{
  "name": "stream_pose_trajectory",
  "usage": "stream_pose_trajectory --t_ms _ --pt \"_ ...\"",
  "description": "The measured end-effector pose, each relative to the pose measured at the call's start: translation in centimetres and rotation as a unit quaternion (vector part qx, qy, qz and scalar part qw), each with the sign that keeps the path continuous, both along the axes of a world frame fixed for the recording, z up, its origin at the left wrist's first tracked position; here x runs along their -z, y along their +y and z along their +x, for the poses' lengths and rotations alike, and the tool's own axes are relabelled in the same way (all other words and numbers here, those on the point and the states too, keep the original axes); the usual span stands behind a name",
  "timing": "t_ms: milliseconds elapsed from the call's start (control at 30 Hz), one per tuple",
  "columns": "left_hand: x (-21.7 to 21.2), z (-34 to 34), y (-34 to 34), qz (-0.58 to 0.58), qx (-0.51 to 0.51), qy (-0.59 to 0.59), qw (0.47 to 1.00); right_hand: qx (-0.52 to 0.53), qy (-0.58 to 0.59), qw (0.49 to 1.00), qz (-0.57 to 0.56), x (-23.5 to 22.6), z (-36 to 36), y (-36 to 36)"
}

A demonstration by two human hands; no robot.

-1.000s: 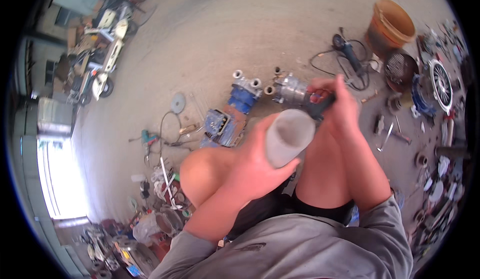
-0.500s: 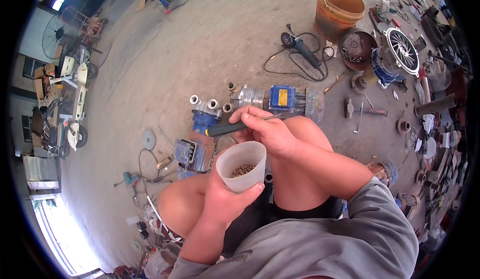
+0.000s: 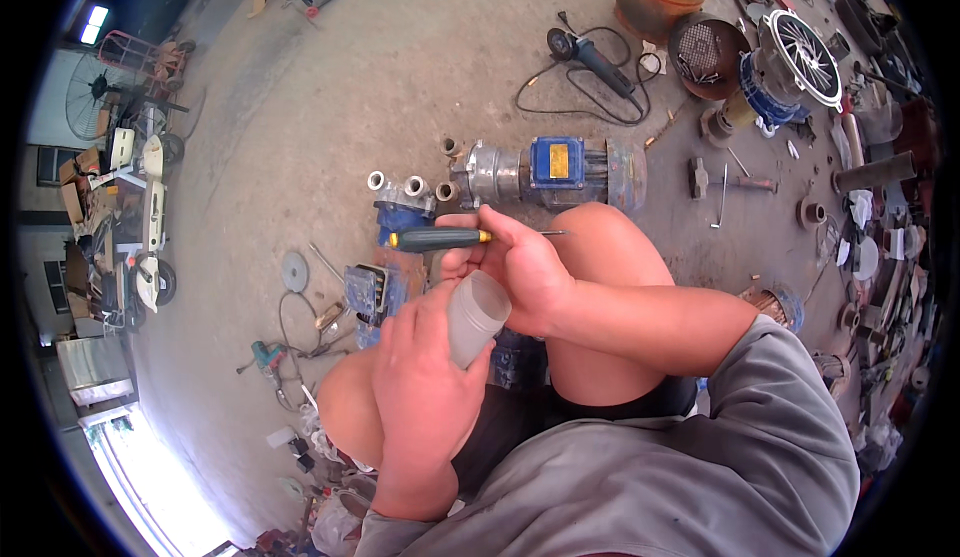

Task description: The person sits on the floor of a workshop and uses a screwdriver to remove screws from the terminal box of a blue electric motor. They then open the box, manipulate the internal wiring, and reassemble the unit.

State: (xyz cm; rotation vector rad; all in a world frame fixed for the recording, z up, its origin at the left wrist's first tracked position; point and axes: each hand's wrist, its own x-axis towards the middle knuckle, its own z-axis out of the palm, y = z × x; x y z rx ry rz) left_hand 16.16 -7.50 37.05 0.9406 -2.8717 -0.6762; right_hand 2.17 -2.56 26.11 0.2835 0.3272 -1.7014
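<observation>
My left hand [image 3: 428, 365] is wrapped round a translucent white plastic cup [image 3: 466, 331], which is tilted with its mouth toward my right palm. The cup's contents are hidden at this angle. My right hand [image 3: 533, 275] has a screwdriver [image 3: 445, 239] with a dark green and yellow handle pinned under the thumb, its thin shaft pointing right. The right fingers curl beside the cup's rim; whether anything lies in that palm cannot be seen. Just beyond my hands are a blue pump with silver pipe ends [image 3: 402, 215] and a silver and blue electric motor [image 3: 556, 164] lying on its side.
An angle grinder [image 3: 603, 67] with a looped cord lies ahead. To the right are an orange bucket [image 3: 662, 2], a round pan of metal parts [image 3: 708, 54], a hammer [image 3: 735, 183] and cluttered scrap. A teal power drill [image 3: 268, 359] and a grey disc [image 3: 294, 271] lie left.
My left hand has tipped the cup toward my right hand, so the small brass-coloured pieces inside no longer show. The right hand has come closer to the cup, with the screwdriver now lying level.
</observation>
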Motion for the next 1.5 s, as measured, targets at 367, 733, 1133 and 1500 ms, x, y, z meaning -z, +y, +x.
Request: stream_pose_trajectory --t_ms 367,733,1133,1500 --pt "0.2 -0.4 -0.2 -0.034 0.016 -0.007 0.999 0.008 0.000 1.000 -0.016 0.5 0.0 -0.3" --pt "-1.2 -1.6 -1.2 -0.046 0.039 -0.097 0.993 -0.009 0.001 1.000 0.006 0.7 -0.1 -0.8" --pt "-1.6 -1.6 -0.8 -0.037 0.044 -0.061 0.996 0.012 -0.014 1.000 -0.018 0.8 -0.1 -0.8" --pt "-1.8 -1.6 -0.9 -0.045 0.048 -0.056 0.996 0.024 -0.029 0.999 -0.029 0.5 -0.4 -0.4"
